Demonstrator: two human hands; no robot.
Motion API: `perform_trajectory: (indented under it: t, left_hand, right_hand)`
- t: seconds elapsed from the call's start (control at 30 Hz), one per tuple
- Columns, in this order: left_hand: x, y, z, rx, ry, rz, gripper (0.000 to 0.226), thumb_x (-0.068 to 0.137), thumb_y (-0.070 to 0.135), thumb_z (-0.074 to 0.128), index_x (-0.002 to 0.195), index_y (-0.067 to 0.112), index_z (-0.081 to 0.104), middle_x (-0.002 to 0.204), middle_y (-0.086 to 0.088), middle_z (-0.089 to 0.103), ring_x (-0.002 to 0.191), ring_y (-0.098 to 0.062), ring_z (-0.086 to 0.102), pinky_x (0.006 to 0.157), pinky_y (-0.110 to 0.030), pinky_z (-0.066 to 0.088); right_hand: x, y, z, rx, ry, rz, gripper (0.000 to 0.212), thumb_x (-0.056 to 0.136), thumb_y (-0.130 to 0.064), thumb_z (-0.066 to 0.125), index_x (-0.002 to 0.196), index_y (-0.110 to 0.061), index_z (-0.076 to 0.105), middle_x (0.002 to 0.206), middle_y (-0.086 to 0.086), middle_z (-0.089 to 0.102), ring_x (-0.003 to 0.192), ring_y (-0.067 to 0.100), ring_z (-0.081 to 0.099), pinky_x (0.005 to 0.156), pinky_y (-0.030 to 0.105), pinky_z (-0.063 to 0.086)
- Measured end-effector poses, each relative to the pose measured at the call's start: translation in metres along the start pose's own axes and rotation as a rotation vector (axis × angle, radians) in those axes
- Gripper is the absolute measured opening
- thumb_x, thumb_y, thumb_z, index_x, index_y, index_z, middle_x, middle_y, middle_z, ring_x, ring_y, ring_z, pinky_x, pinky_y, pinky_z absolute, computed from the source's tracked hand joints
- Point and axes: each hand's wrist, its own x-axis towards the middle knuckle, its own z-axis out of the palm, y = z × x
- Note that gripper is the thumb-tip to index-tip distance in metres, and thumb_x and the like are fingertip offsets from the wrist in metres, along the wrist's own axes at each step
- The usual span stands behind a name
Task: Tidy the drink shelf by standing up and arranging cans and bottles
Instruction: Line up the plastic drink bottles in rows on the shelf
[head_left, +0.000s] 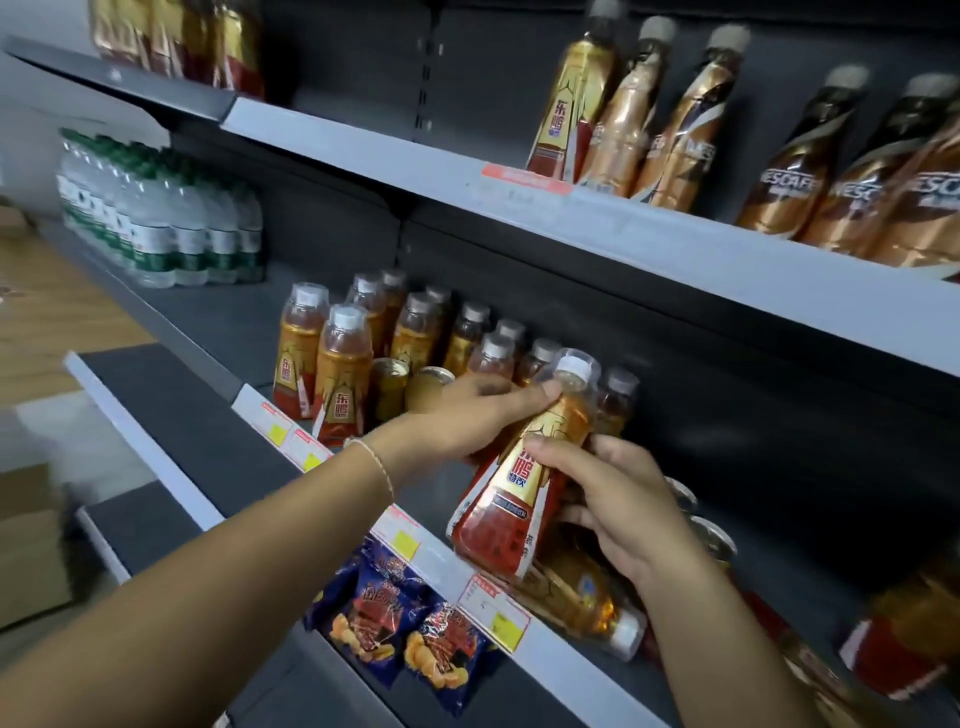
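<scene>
A gold-and-red energy drink bottle (511, 499) with a clear cap hangs tilted over the front edge of the middle shelf (332, 332). My right hand (613, 499) grips its lower body from the right. My left hand (467, 415) holds its neck, thumb just under the cap. Behind it stand several matching bottles (343, 364) in rows, with two gold cans (389, 387) beside them. Another bottle (587, 603) lies on its side at the shelf's front, under my right hand. More cans (714, 535) stand to the right, partly hidden by my wrist.
The top shelf (675, 249) carries upright brown coffee bottles (789, 171) and one gold bottle (571, 98). Water bottles (161, 218) fill the far left. Blue snack bags (405, 613) hang below. Price tags line the shelf edge. A red-gold bottle (904, 644) lies at right.
</scene>
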Motion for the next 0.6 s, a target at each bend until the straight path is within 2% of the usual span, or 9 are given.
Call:
perform_trajectory:
  t: [0.07,0.17,0.2,0.27,0.37,0.5,0.6]
  left_hand:
    - [0.008,-0.006,-0.011,-0.023,0.056,0.003,0.052,0.084,0.062,0.063,0.104,0.014,0.072,0.098,-0.006,0.075,0.092,-0.022,0.072,0.089,-0.038,0.056]
    - [0.021,-0.017,-0.028,-0.088,0.171,-0.005,0.031,0.097,0.041,0.055,0.095,0.015,0.072,0.084,0.001,0.076,0.072,-0.008,0.072,0.062,-0.02,0.055]
    - [0.024,-0.022,-0.033,-0.088,0.194,-0.013,0.027,0.099,0.034,0.055,0.096,0.013,0.072,0.086,-0.001,0.076,0.068,-0.009,0.071,0.056,-0.018,0.055]
    - [0.034,-0.033,-0.041,-0.065,0.211,-0.027,0.022,0.099,0.02,0.053,0.099,0.006,0.07,0.094,-0.01,0.074,0.071,-0.016,0.069,0.058,-0.021,0.053]
    - [0.05,-0.053,-0.049,-0.023,0.217,-0.034,0.02,0.098,0.01,0.052,0.098,-0.001,0.068,0.092,-0.013,0.065,0.072,-0.017,0.06,0.051,-0.019,0.048]
    - [0.073,-0.079,-0.056,0.1,0.141,-0.023,0.017,0.096,0.015,0.055,0.097,0.003,0.067,0.093,-0.009,0.066,0.081,-0.016,0.058,0.07,-0.026,0.047]
    - [0.086,-0.096,-0.059,0.22,0.037,0.052,0.013,0.096,0.015,0.056,0.095,0.008,0.066,0.092,-0.004,0.066,0.085,-0.013,0.058,0.072,-0.016,0.045]
  right_hand:
    - [0.016,0.0,0.005,0.004,0.003,-0.007,0.042,0.074,-0.031,0.086,0.109,-0.013,0.071,0.095,0.005,0.079,0.087,0.02,0.077,0.074,0.035,0.058]
    - [0.038,0.002,0.014,0.057,0.024,-0.044,0.039,0.076,-0.023,0.087,0.109,-0.012,0.069,0.093,0.005,0.079,0.086,0.02,0.077,0.07,0.031,0.062]
    - [0.045,0.004,0.018,0.072,0.043,-0.061,0.038,0.076,-0.021,0.087,0.108,-0.013,0.069,0.093,0.004,0.079,0.086,0.02,0.077,0.071,0.032,0.062]
    - [0.06,0.009,0.023,0.061,0.098,-0.095,0.04,0.074,-0.019,0.089,0.108,-0.017,0.067,0.092,0.0,0.079,0.085,0.018,0.077,0.071,0.033,0.063]
    - [0.084,0.022,0.029,-0.041,0.234,-0.126,0.045,0.07,-0.022,0.092,0.105,-0.03,0.064,0.093,-0.009,0.078,0.083,0.011,0.076,0.068,0.032,0.063]
    - [0.112,0.043,0.033,-0.201,0.406,-0.082,0.052,0.061,-0.031,0.092,0.098,-0.043,0.056,0.101,-0.008,0.074,0.091,0.014,0.074,0.08,0.044,0.063]
    - [0.123,0.055,0.039,-0.311,0.52,-0.058,0.055,0.058,-0.032,0.091,0.089,-0.054,0.051,0.101,-0.01,0.071,0.095,0.014,0.071,0.086,0.047,0.06]
